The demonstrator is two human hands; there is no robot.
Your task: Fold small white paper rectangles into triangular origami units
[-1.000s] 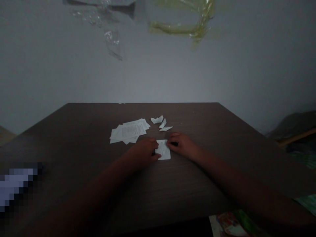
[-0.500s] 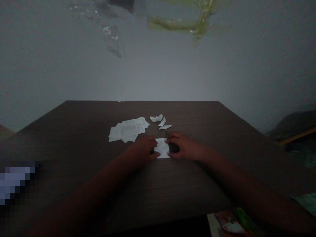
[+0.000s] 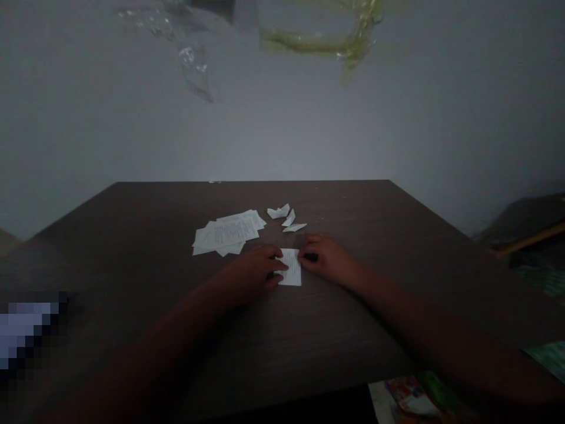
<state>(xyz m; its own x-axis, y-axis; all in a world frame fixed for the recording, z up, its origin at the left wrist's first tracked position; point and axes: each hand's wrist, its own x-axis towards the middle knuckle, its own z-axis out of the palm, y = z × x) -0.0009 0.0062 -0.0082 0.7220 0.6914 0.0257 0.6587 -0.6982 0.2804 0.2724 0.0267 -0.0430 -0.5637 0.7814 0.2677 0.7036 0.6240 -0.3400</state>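
Note:
A small printed sheet of paper (image 3: 291, 274) lies flat on the dark wooden table in front of me. My left hand (image 3: 260, 268) rests on its left part, fingers spread apart and pressing it down. At the sheet's upper right edge, my right hand (image 3: 324, 257) has thumb and forefinger pinched together on the paper. Beyond the hands sit several small folded paper pieces; one, a paper boat (image 3: 279, 212), stands furthest back. To the left lies a loose pile of printed paper sheets (image 3: 227, 234), overlapping at different angles.
The brown table (image 3: 353, 347) reaches to a pale wall (image 3: 291, 129) with tape and clear plastic stuck on it. A blurred-out rectangular object (image 3: 26, 327) lies at the left edge. Below the front right edge are colourful packages (image 3: 410, 397).
My right thumb has moved up from the sheet's lower right corner to meet the forefinger at the upper right edge. My left forefinger has stretched further over the paper.

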